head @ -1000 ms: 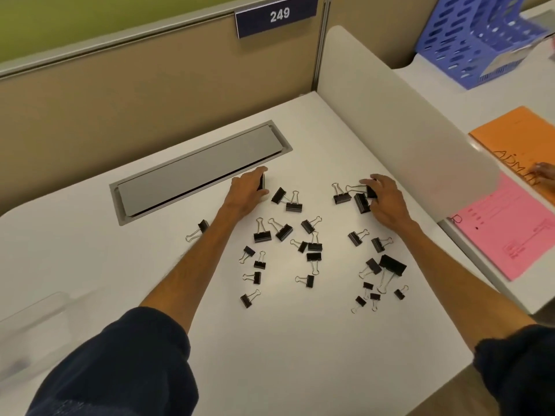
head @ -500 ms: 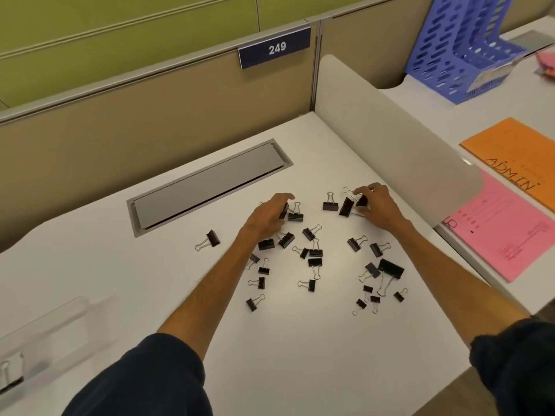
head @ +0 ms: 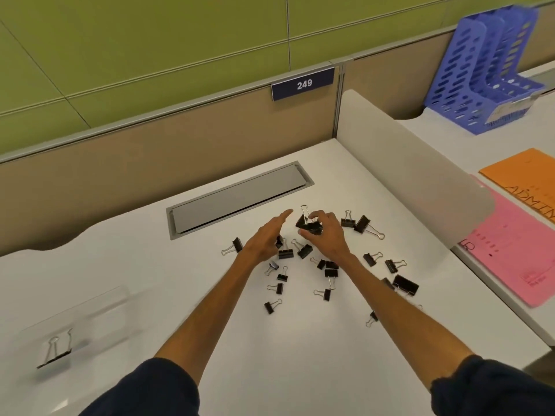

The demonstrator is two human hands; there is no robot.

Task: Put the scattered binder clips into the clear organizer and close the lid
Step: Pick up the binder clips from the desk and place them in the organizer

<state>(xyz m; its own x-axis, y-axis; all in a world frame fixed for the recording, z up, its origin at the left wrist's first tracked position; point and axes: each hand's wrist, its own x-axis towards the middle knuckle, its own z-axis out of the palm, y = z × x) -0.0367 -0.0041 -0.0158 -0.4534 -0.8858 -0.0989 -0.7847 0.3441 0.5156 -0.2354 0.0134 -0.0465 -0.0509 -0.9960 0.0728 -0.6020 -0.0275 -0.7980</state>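
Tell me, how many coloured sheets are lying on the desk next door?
2. An orange sheet lies at the far right edge; a pink sheet lies nearer, beside the white divider. Others may lie out of frame.

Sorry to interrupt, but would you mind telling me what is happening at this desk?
A person is gathering small black binder clips scattered on a white desk. The right hand grips a few clips, while the left hand is open just beside it, over other clips. The clear plastic organizer sits at the near left, blurred, with one clip visible inside; most clips remain on the desk.
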